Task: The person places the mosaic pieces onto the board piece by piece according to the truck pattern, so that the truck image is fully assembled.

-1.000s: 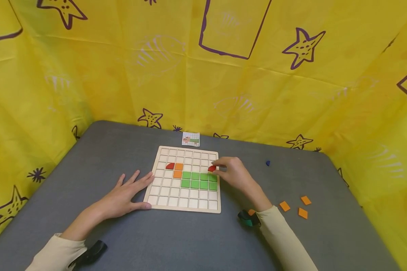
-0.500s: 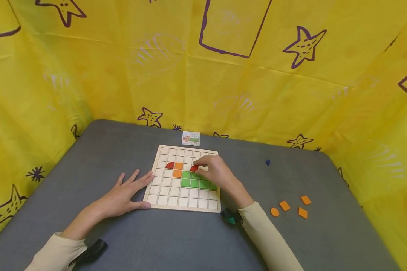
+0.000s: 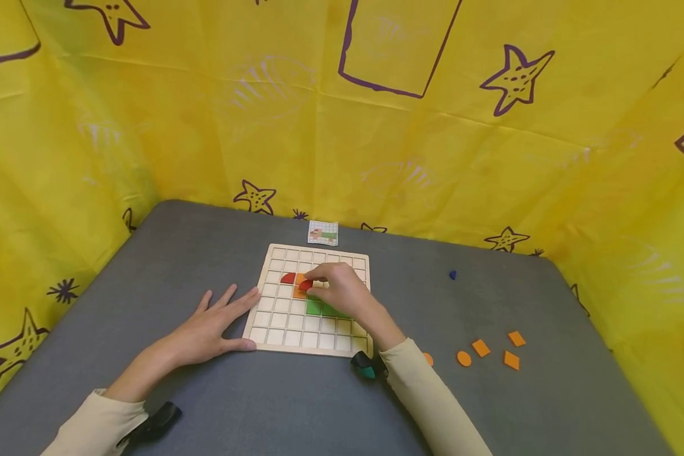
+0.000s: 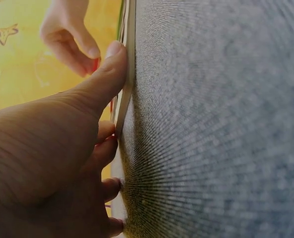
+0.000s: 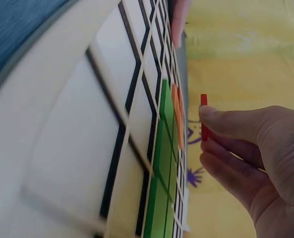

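My right hand [image 3: 344, 292] pinches a red tile [image 5: 204, 117] between thumb and fingertips. It holds the tile over the wooden grid board [image 3: 276, 320], apart from the surface in the right wrist view. A red quarter-round tile [image 3: 287, 278] lies on the board beside orange square tiles [image 3: 299, 292], partly hidden by the held piece. Green square tiles [image 3: 314, 308] fill cells under my right hand, which covers several of them. My left hand [image 3: 208, 329] is spread on the table, its fingertips and thumb touching the board's left edge.
A small printed pattern card [image 3: 322, 233] lies behind the board. To the right are orange square tiles [image 3: 481, 348], an orange round tile [image 3: 463, 358] and a small blue piece [image 3: 453, 275]. Another orange piece [image 3: 429, 359] shows partly behind the right sleeve. A yellow curtain [image 3: 342, 126] surrounds the table.
My right hand has carried the red tile leftward across the board, from its right edge to above the orange tiles. Orange pieces beneath the right forearm have come into view. The left hand stays put.
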`<state>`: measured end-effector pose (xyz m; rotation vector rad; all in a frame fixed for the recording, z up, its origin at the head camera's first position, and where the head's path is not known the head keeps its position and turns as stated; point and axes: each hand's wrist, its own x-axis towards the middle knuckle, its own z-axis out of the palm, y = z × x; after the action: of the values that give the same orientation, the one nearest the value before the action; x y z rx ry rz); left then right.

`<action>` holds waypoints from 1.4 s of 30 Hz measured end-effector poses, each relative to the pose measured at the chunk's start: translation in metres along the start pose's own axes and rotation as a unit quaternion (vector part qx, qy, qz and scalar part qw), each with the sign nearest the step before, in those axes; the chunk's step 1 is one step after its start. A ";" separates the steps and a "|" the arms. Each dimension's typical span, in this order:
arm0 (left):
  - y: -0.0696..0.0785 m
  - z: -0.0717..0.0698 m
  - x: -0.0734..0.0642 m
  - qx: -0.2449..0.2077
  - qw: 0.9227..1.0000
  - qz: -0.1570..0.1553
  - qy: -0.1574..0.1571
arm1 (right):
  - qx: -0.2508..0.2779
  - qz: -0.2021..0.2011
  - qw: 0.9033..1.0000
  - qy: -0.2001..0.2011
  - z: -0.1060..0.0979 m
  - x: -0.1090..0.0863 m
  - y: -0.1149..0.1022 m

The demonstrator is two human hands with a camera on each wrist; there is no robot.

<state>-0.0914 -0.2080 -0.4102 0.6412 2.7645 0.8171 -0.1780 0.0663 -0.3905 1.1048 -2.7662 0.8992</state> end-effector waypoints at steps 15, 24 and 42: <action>-0.003 0.004 -0.001 0.001 1.000 0.002 0.002 | -0.028 -0.008 0.999 -0.038 0.026 0.027 -0.018; -0.001 0.003 0.000 0.003 1.000 0.011 0.007 | -0.049 -0.006 0.998 -0.048 0.032 0.039 -0.029; 0.000 0.001 -0.001 0.004 1.000 0.011 0.013 | -0.078 0.007 0.995 -0.065 0.039 0.045 -0.038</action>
<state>-0.0898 -0.2081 -0.4113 0.6689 2.7902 0.8240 -0.1800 -0.0043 -0.3935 1.1575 -2.8925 0.6184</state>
